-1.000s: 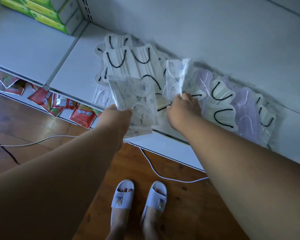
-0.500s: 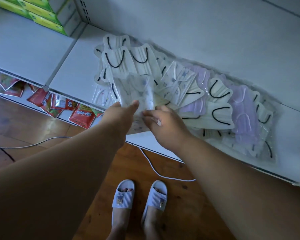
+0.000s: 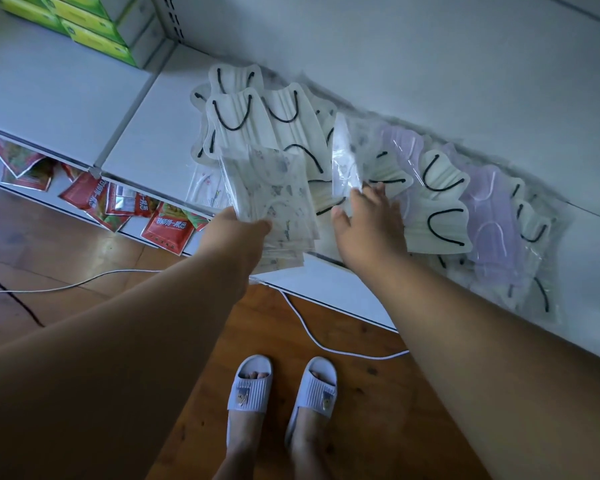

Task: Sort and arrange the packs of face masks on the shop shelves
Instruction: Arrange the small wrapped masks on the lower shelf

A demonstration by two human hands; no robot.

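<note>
At frame centre the left hand (image 3: 238,230) grips a stack of clear patterned mask packs (image 3: 274,199) above the white shelf (image 3: 146,147). The right hand (image 3: 368,223), fingers spread, reaches another patterned pack (image 3: 349,157); it should pinch one edge and lift cleanly.

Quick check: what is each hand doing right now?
Left hand: holds a stack of patterned mask packs.
Right hand: open, fingertips on another patterned pack.

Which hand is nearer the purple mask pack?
Right. The right hand rests on the pile right beside the purple mask pack; the left hand holds printed packs farther left.
</note>
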